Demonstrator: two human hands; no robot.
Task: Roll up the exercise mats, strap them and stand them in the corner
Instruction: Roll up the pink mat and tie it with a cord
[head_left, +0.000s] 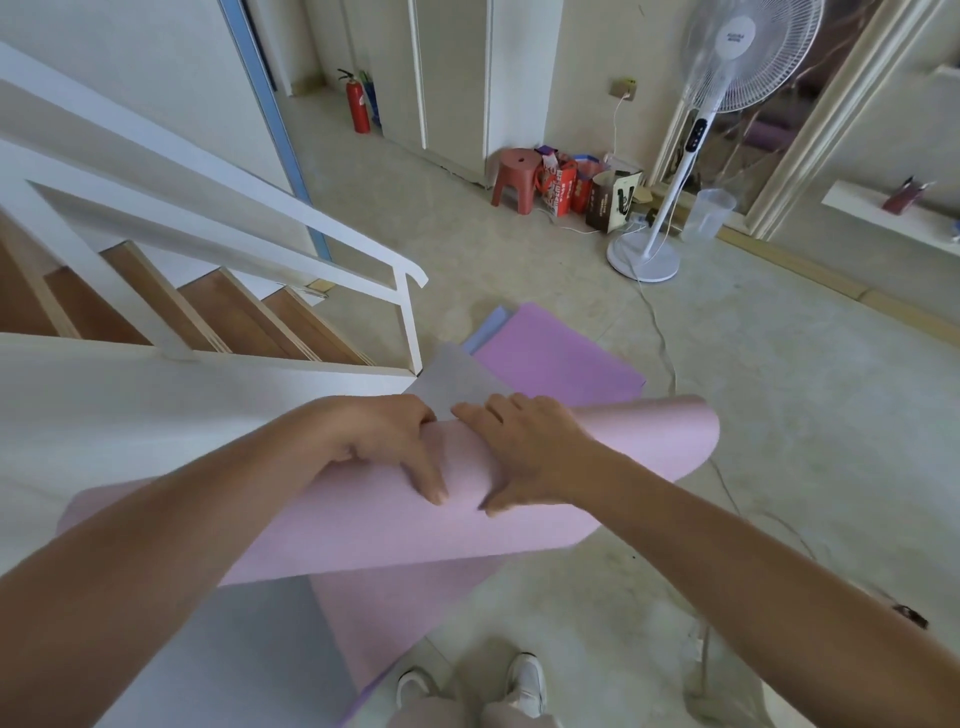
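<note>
I have both hands side by side on the middle of the pink mat (649, 441). My left hand (387, 441) and right hand (530, 452) are each clamped over the top of the roll, with the fingers hooked down its far side and the thumbs pressed on the near face. The roll is fat and loose, and its right end gapes in a wide curl. A loose tail (395, 613) drops from under it to the floor (779, 415) just ahead of my shoes (527, 680). I cannot tell whether the roll rests on anything or hangs from my grip.

I judge the rolling to be partly done. To finish it well, I would move the hands apart toward the two ends, since a central grip lets the ends slacken and cone. Then I would draw the fingers back to cinch each turn tight and feed the tail in square to the roll's edge.

Past my fingertips a grey mat (452, 379), a purple mat (550, 353) and a blue mat (488, 327) lie overlapped on the floor beside the foot of the stair rail (410, 322), not yet rolled. A cable (665, 353) trails along the floor to their right and should stay clear of the roll.
</note>
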